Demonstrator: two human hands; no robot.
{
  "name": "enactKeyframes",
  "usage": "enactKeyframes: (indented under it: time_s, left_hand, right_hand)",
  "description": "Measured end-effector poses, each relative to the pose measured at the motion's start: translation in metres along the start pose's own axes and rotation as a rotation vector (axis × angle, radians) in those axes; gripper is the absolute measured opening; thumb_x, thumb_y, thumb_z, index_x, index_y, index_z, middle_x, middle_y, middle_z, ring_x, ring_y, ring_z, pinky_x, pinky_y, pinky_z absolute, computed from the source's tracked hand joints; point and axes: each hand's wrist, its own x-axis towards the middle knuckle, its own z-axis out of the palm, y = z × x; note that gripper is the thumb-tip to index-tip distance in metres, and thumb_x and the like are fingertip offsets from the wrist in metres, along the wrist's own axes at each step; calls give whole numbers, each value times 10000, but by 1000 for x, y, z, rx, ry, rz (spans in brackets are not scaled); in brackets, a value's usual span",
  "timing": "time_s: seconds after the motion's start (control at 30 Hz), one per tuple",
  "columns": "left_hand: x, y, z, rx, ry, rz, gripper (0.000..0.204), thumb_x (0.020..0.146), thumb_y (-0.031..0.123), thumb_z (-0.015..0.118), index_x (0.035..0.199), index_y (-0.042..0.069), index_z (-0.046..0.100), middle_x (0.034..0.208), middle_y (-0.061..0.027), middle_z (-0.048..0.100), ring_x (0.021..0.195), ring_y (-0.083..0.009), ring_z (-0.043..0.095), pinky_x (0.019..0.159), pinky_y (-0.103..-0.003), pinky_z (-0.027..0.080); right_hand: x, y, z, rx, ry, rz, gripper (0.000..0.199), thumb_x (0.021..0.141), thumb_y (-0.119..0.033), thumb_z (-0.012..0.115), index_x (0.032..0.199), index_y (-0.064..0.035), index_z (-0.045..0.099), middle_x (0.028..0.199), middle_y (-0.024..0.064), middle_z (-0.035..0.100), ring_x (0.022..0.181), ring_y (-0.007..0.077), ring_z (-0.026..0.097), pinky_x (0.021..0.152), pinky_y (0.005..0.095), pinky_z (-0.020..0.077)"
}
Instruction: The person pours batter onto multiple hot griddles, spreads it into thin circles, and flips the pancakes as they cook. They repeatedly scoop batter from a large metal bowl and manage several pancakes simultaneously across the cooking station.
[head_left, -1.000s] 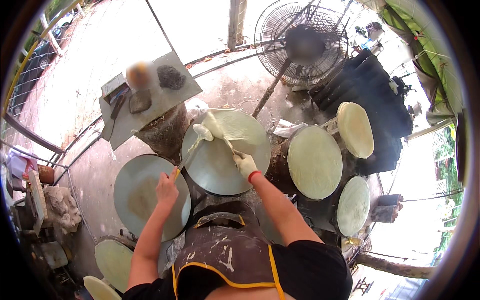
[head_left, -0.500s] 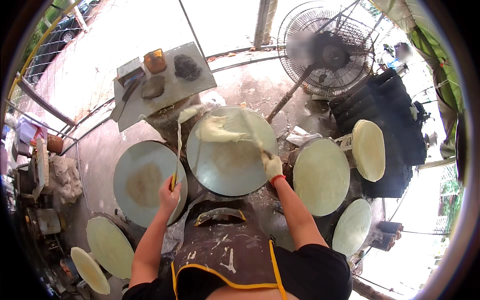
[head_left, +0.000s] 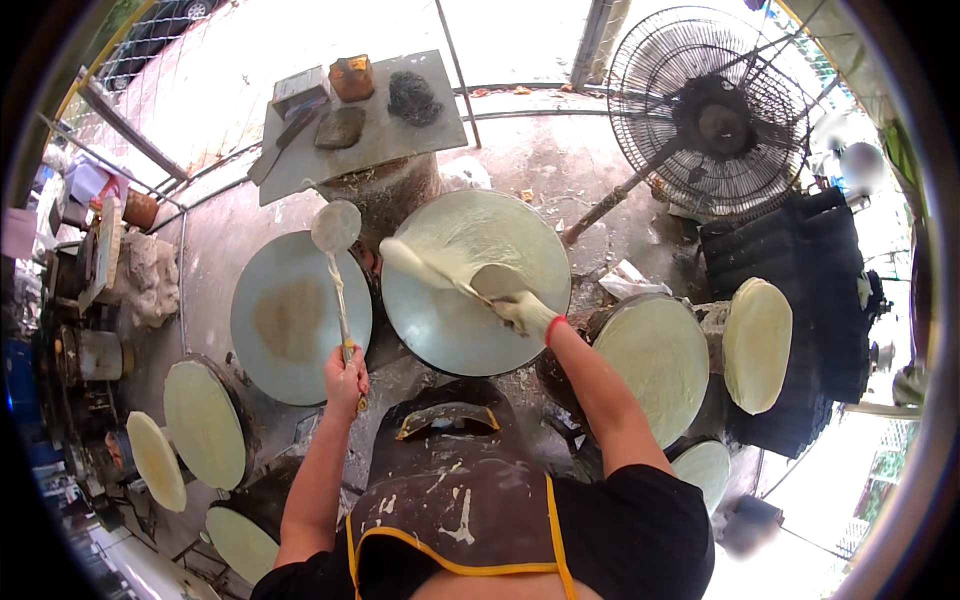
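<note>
My left hand (head_left: 345, 383) is closed round the long handle of a ladle (head_left: 336, 227). The ladle's batter-smeared bowl hangs over the edge of the left round griddle (head_left: 250, 310), which has a brown middle. In a pale work glove, my right hand (head_left: 527, 314) grips a blurred, batter-coated spreader (head_left: 425, 268). It reaches left across the middle griddle (head_left: 440, 345), low over the plate. A thin layer of pale batter (head_left: 480, 222) covers that griddle's far part; its near part shows bare grey metal.
Batter-covered round griddles stand right (head_left: 652, 365) and left (head_left: 203, 425). Stacked pale rounds (head_left: 757, 345) sit beyond the right one. A metal board (head_left: 375, 140) at the far side bears a dark scrubber and a block. A large fan (head_left: 712, 125) and black corrugated sheets (head_left: 790, 310) stand right.
My right hand has swung the spreader from pointing away to pointing left, and the thick batter lump is now a thin layer. The ladle's bowl has turned broadside. The whole view has shifted.
</note>
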Motion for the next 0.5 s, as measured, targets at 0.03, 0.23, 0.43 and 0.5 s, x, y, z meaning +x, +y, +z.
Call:
enactKeyframes:
  time_s: [0.03,0.23,0.43,0.5]
  left_hand:
    - [-5,-5,0,20,20,-4,90,901,116,494,916,35,458,567,8,419,359,-58,363,343,-215,313]
    - [-25,-36,3,293,145,31,84,880,105,508,902,34,467,572,1,439,397,-80,414,375,-246,335]
    - [-73,-77,12,927,179,264,168,834,129,561,948,21,501,724,-190,567,666,-379,577,565,-437,426]
    - [-88,-79,16,996,116,284,187,825,127,546,970,32,475,755,-240,561,715,-436,558,577,-484,420]
  right_hand:
    - [-6,5,-7,-11,-60,55,320,819,-232,609,1101,-82,634,633,-2,540,465,62,415,399,218,308]
    - [43,-5,-34,34,126,-31,279,846,-250,595,1072,-91,635,626,-35,525,456,44,423,385,195,302]
    - [-19,32,-74,14,-261,76,251,822,-319,625,982,-130,667,580,-22,492,395,75,361,349,245,262]
    - [10,36,-79,-79,200,269,235,816,-299,634,969,-125,675,583,-18,498,414,72,377,359,242,272]
